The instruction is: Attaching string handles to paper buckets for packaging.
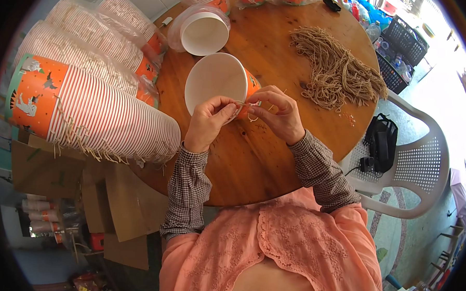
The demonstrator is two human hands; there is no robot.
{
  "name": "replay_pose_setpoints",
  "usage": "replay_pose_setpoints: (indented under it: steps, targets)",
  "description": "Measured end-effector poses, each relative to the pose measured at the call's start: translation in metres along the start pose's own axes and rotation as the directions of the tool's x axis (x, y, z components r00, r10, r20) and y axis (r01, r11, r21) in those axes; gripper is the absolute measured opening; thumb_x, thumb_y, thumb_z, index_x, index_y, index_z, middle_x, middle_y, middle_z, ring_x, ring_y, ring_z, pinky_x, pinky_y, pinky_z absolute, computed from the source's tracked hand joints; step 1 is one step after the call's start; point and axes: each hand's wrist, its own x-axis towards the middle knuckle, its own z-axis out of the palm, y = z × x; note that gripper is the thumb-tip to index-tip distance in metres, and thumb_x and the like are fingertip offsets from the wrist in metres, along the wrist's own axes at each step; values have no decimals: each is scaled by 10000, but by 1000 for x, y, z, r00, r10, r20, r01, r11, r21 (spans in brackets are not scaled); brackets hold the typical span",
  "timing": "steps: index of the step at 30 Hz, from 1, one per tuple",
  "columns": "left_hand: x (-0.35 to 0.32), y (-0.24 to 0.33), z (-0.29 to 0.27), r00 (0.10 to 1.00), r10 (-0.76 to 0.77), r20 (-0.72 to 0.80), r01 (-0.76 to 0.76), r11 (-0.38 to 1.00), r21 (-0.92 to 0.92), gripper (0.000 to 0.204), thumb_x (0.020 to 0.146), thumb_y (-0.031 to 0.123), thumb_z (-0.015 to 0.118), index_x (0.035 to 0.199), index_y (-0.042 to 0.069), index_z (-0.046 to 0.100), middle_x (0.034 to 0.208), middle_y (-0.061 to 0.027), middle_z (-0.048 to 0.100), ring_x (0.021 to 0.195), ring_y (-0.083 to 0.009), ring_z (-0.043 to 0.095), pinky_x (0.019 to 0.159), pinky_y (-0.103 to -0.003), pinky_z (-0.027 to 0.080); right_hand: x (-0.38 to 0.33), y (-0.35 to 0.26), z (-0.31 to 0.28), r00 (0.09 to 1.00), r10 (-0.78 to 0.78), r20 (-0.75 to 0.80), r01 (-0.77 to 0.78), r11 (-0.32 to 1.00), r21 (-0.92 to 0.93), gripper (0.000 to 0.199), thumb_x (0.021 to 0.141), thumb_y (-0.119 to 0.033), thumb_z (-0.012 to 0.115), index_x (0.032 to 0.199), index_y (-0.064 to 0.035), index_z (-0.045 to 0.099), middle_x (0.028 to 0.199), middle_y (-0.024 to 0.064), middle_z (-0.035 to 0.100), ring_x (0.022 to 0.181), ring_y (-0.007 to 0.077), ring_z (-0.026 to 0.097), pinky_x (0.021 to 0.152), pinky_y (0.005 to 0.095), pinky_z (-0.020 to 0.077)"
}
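1. Head view, far left: a long stack of nested paper cups [89,113] lies on its side over the left edge of the round wooden table [253,167], orange with small printed figures at its base and striped in red and white along the rims, string ends dangling beneath. More sleeves of cups wrapped in clear plastic [87,35] lie behind it.
2. Left hand [209,122]: closed in a pinch on a thin beige string [241,103] at the rim of the paper cup [217,82].
3. That cup lies on its side near the table's middle, its white inside facing the camera and its orange outside showing at the right. It looks light and thin-walled, easy to crush; it is best held by the stiffer rolled rim. The string looks soft and limp, so it needs a fingertip pinch.
4. Right hand [281,116]: fingers curled, pinching the same string against the cup's orange side.
5. Further right, toward the far right edge, lies a loose heap of cut strings [335,72]. A white plastic chair [419,169] stands beside the table.
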Motion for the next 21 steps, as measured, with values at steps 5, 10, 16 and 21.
replay_pose_setpoints:
  steps: [5,10,16,21]
  targets:
    - [-1,3,4,1000,9,19,-9,1000,18,171,956,104,592,1049,-34,634,935,-32,656,849,-71,612,774,-202,513,4,0,-1,999,-33,-12,32,997,-64,160,813,-75,729,954,-33,667,897,74,645,860,210,601,788,332,486]
    - [-6,15,12,995,66,79,-78,984,157,171,936,105,621,1046,-25,634,939,-25,656,854,-78,609,782,-208,503,8,-11,-3,996,20,-83,-26,998,-65,90,836,-55,684,878,-3,623,847,84,619,824,221,596,758,324,482]
    - [-12,11,6,984,166,61,-170,798,577,138,906,91,637,984,-23,645,870,-46,683,834,-115,634,750,-258,514,12,-18,-11,990,-122,-73,107,977,-184,92,829,-36,681,882,4,617,843,80,609,796,212,584,729,312,472]
    - [-14,7,3,970,236,-57,-193,892,407,152,933,127,610,946,-24,619,842,-45,679,806,-98,637,748,-241,513,15,-32,-14,970,-234,64,242,910,-336,124,778,-38,686,861,-45,593,830,75,592,803,260,575,739,358,485]
